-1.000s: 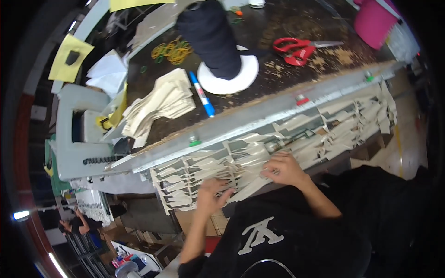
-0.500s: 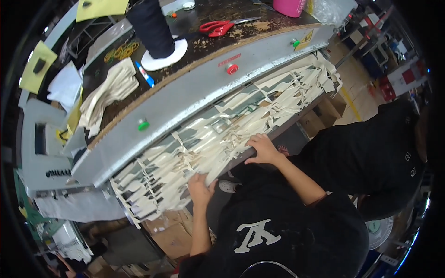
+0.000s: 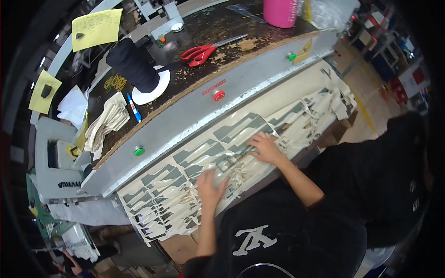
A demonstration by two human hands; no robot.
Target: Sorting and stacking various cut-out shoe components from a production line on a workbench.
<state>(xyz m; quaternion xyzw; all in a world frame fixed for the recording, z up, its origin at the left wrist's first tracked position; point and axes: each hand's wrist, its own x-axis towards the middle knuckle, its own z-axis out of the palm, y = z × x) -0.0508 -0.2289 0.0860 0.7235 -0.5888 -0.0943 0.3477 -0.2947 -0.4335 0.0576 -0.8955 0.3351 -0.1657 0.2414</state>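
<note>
A long cream cloth sheet (image 3: 194, 153) with several rows of shapes cut out of it lies along the front of the grey machine. Grey-green surface shows through the gaps. My left hand (image 3: 211, 187) is over the near part of the sheet, thumb apart from the fingers; motion blurs it. Further right, my right hand (image 3: 265, 147) rests on the sheet near its middle, fingers spread and slightly bent. Crumpled strips of the cloth (image 3: 238, 175) bunch between the two hands. Neither hand visibly grips anything.
Along the machine's grey front beam (image 3: 185, 123) sit a red button (image 3: 218, 95) and green buttons (image 3: 139, 150). Above are red-handled scissors (image 3: 199, 54), a black thread cone (image 3: 133, 65), a blue marker (image 3: 134, 109), folded cream cloth (image 3: 109, 118) and a pink container (image 3: 280, 13). A person in black (image 3: 375, 171) stands at right.
Both hands have moved away from the sheet's near edge and onto it. The cloth lies flatter and wider, its cut-outs more open. The head view has shifted slightly.
</note>
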